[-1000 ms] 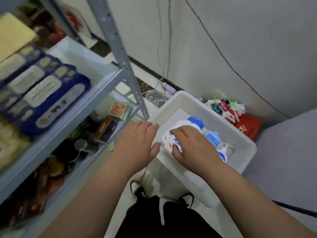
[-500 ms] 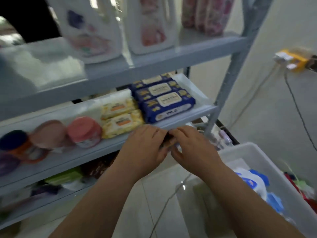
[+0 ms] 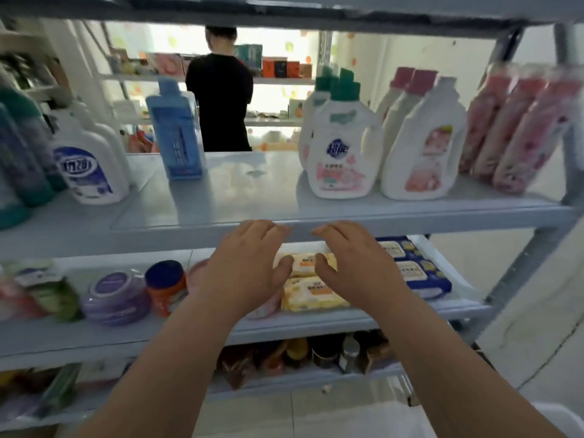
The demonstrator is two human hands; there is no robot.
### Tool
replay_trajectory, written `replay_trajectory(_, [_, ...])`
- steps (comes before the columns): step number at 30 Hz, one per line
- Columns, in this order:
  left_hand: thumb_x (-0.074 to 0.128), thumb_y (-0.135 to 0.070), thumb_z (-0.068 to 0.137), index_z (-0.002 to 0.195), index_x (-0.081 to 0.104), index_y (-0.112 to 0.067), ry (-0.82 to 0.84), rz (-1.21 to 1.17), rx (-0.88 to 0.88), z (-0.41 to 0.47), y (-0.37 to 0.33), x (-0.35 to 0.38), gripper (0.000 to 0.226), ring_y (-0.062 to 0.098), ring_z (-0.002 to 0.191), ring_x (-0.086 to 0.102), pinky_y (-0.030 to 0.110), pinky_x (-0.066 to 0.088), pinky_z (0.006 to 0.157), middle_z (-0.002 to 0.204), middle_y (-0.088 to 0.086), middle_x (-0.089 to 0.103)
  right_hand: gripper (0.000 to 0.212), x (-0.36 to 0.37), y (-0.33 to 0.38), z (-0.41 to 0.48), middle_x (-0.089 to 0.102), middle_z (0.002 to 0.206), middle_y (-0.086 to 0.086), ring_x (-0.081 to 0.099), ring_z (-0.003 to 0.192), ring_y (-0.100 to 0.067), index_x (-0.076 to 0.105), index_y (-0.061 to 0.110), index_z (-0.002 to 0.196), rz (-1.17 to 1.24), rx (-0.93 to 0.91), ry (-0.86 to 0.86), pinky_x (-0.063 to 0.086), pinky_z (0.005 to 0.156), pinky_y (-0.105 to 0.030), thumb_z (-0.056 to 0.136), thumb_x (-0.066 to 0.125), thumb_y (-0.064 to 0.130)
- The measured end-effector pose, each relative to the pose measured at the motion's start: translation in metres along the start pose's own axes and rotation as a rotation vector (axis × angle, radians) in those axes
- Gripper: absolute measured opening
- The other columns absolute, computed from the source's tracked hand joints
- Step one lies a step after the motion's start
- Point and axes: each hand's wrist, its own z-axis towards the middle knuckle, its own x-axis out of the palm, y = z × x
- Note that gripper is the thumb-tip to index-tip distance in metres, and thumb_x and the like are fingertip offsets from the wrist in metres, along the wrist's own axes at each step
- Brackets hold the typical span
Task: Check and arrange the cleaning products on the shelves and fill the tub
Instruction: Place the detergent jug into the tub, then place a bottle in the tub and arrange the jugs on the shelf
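Both hands raised side by side in front of the shelf (image 3: 316,213), empty, fingers spread loosely, palms facing away. Left hand (image 3: 249,267) and right hand (image 3: 357,267) level with each other just below the shelf's front edge, a narrow gap between them. Straight beyond and above the fingertips: a bare stretch of shelf, flanked by a blue bottle (image 3: 177,134) toward the left end and white jugs (image 3: 344,143) toward the right end. Jugs upright, long axis vertical, handles turned rightward; nearest one up and right of the right hand, so likely the closer reach for that hand. Behind the gap, on the tier below, yellow wipe packs (image 3: 311,290) lying flat, long side along the front edge. Tub (image 3: 561,420) low at the right, barely in view.
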Motion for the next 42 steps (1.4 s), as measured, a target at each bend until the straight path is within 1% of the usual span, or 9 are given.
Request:
replay_trajectory(5, [0.052,-0.042,0.099,0.153,0.039,-0.025,0.032,-0.027,-0.017,0.032,0.007,0.002,0.057,0.021,0.137,0.041,0.036,0.035,0.112,0.149,-0.002,0.047,0.042,-0.006,-0.015,0.03,0.062,0.128,-0.005,0.053,0.123,-0.025,0.062,0.014,0.134,-0.008,0.048,0.01,0.047,0.101,-0.041,0.094,0.064,0.025])
replay_trajectory(13, [0.058,-0.04,0.096,0.155,0.03,-0.026,0.146,-0.254,-0.176,0.103,0.007,0.04,0.067,0.026,0.139,0.042,0.043,0.04,0.111,0.152,0.005,0.043,0.036,0.005,-0.068,0.063,0.07,0.112,-0.012,0.066,0.103,-0.034,0.071,0.009,0.117,-0.034,0.074,-0.009,0.058,0.084,-0.045,0.082,0.073,0.017])
replay_trajectory(15, [0.061,-0.042,0.095,0.155,0.028,-0.026,0.132,-0.339,-0.235,0.124,0.006,0.048,0.071,0.025,0.134,0.047,0.041,0.042,0.108,0.151,0.005,0.044,0.03,0.009,-0.081,0.068,0.07,0.107,-0.011,0.066,0.099,-0.033,0.072,0.01,0.111,-0.047,0.094,-0.006,0.059,0.079,-0.044,0.085,0.066,0.024])
replay_trajectory(19, [0.076,-0.046,0.085,0.157,0.025,-0.023,0.023,-0.603,-0.398,0.166,0.004,0.062,0.091,0.02,0.131,0.049,0.035,0.043,0.102,0.149,0.005,0.043,0.045,0.017,-0.105,0.073,0.066,0.097,-0.003,0.06,0.091,-0.025,0.069,0.015,0.099,-0.038,0.102,0.067,0.055,0.077,-0.041,0.092,0.037,0.045])
replay_trajectory(23, [0.085,-0.042,0.079,0.154,0.028,-0.022,-0.027,-0.861,-0.44,0.199,0.003,0.068,0.096,0.016,0.12,0.057,0.03,0.05,0.093,0.138,-0.002,0.054,0.042,0.021,-0.119,0.073,0.065,0.094,0.001,0.057,0.088,-0.02,0.068,0.018,0.096,-0.003,0.08,0.079,0.051,0.077,-0.035,0.095,0.039,0.048])
replay_trajectory(30, [0.088,-0.036,0.077,0.127,0.057,-0.027,-0.06,-0.917,-0.426,0.213,-0.004,0.073,0.06,-0.003,0.094,0.062,0.015,0.047,0.071,0.106,-0.019,0.066,0.035,0.025,-0.134,0.075,0.056,0.12,-0.005,0.058,0.097,-0.023,0.065,0.015,0.121,0.146,0.197,-0.05,0.045,0.083,-0.03,0.094,0.063,0.037])
replay_trajectory(36, [0.086,-0.035,0.078,0.12,0.054,-0.034,-0.048,-0.907,-0.406,0.192,0.0,0.065,0.053,-0.004,0.096,0.062,0.012,0.047,0.07,0.108,-0.021,0.066,0.069,0.026,-0.128,0.082,0.048,0.131,-0.011,0.055,0.116,-0.027,0.044,0.006,0.137,0.267,0.318,-0.189,0.053,0.094,-0.04,0.086,0.079,0.036])
replay_trajectory(39, [0.085,-0.035,0.079,0.12,0.052,-0.035,-0.021,-0.866,-0.408,0.176,0.004,0.058,0.052,0.0,0.096,0.064,0.015,0.048,0.07,0.108,-0.018,0.067,0.093,0.013,-0.119,0.091,0.044,0.144,0.003,0.049,0.127,-0.011,0.029,0.024,0.151,0.57,0.435,-0.065,0.049,0.101,-0.03,0.08,0.081,0.053])
replay_trajectory(42, [0.085,-0.037,0.079,0.121,0.052,-0.036,0.01,-0.863,-0.398,0.157,0.004,0.048,0.053,-0.001,0.094,0.065,0.014,0.049,0.07,0.107,-0.02,0.068,0.086,0.008,-0.107,0.099,0.054,0.127,0.018,0.056,0.111,0.006,0.034,0.032,0.144,0.824,0.448,-0.059,0.048,0.083,-0.006,0.077,0.087,0.043])
